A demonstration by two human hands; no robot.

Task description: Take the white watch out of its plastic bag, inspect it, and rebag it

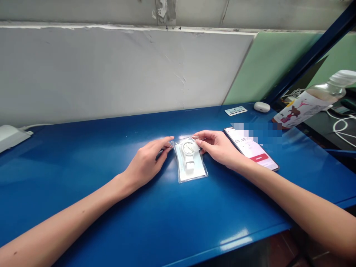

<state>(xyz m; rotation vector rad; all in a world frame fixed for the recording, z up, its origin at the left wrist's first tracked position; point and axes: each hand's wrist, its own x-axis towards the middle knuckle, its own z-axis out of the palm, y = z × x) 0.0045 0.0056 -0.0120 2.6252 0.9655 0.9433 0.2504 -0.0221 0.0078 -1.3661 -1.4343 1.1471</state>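
inward, left hand (pixel 145 158) and right hand (pixel 221 147) pinch the bagged watch (pixel 190 161).

White watch (pixel 190 158), dial (pixel 188 148) up at far end, strap (pixel 190 165) near; in clear plastic bag (pixel 200 173), flat on blue table (pixel 155 218).

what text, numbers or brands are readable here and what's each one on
"00:09:" on the phone screen; the digits after it are blocked out.
Phone's red button: too small to read.
White watch dial: marks too small to read.
Card: too small.
Bottle label: too blurred.
Black panel: white lettering, partly hidden, unreadable.
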